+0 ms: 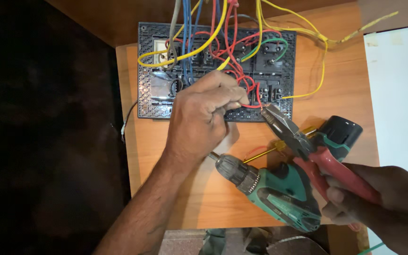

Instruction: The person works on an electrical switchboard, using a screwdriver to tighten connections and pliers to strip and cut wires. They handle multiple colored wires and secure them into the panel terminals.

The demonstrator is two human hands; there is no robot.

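Now left hand pinches red wire; right hand grips red-handled pliers, steel nose at wire.

red-handled pliers lie tilted, steel tip touching a short red wire at the switch panel's lower edge.

An orange-brown wood-grain surface fills the middle of the view, lit warmly from above, with soft shadows falling on it. Its left edge runs straight down, and beyond it everything drops into near-black dark, nothing there to make out. Along the top, a darker brown panel slants across. At the right, a pale white board lies against the surface. Below the near edge, grey rubble shows dimly.
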